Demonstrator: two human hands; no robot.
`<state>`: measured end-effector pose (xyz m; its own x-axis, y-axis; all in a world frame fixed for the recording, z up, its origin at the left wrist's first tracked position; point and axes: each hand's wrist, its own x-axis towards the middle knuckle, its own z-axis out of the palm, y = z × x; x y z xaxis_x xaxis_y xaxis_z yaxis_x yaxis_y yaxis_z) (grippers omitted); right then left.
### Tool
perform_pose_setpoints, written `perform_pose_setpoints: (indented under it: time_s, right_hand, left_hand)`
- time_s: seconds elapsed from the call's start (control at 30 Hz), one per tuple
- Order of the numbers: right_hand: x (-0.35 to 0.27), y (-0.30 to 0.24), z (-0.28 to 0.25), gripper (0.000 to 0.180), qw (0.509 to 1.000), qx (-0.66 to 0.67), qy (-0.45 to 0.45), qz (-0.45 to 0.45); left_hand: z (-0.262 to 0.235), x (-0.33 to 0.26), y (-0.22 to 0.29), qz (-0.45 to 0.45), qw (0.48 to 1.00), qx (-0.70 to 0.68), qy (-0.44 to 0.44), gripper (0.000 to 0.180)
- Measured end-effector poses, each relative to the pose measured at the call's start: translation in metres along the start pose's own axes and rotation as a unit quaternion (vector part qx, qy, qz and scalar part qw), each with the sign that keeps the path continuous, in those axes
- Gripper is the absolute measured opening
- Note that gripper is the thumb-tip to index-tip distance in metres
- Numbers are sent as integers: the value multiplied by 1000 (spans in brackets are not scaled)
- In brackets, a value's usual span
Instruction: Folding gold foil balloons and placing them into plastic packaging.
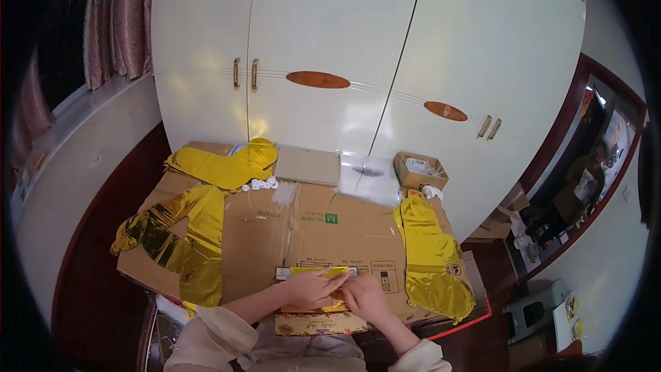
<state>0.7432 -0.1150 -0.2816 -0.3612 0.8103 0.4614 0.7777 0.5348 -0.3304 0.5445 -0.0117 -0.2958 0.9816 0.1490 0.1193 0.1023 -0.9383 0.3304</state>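
Cardboard (255, 248) below; gold foil (303, 271) lies under the fingers (334, 281).

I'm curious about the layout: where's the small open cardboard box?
In the head view, the small cardboard box is right of centre, before the white wardrobe, just right of the clear plastic packaging and beyond the right-side gold foil piece.

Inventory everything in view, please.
Flattened cardboard: count unclear, brown, centre
Large flat foil shapes: three, gold, both sides
Small foil piece: one, gold, centre front
Patterned card: one, cream-orange, front
Small pieces: several, white, back left
Thin rectangular board: one, greyish, back
Plastic packaging: count unclear, clear, back
Open cardboard box: one, brown, back right
Panelled wardrobe: one, white, background
Fabric curtain: count unclear, pink, left
Person: one, dim, far right
Plastic stool: one, grey, right
Left hand: one, bare, over foil
Right hand: one, bare, over foil
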Motion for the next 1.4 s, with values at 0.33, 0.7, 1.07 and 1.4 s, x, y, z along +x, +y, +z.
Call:
perform_pose_setpoints:
  time_s: [0.33,0.7,1.07,1.4]
  right_hand:
    - [13,20,24,43,997,-42,-19,59]
    - [9,26,14,65,982,-90,-161,44]
    - [16,28,4,92,948,-143,-281,44]
    - [13,31,1,102,956,-107,-271,27]
  left_hand:
    - [0,-4,5,2,994,28,107,74]
    - [4,-6,4,-62,993,-9,97,60]
    - [-1,-30,7,-115,977,181,-3,65]
    - [0,-61,10,-157,973,169,-18,66]
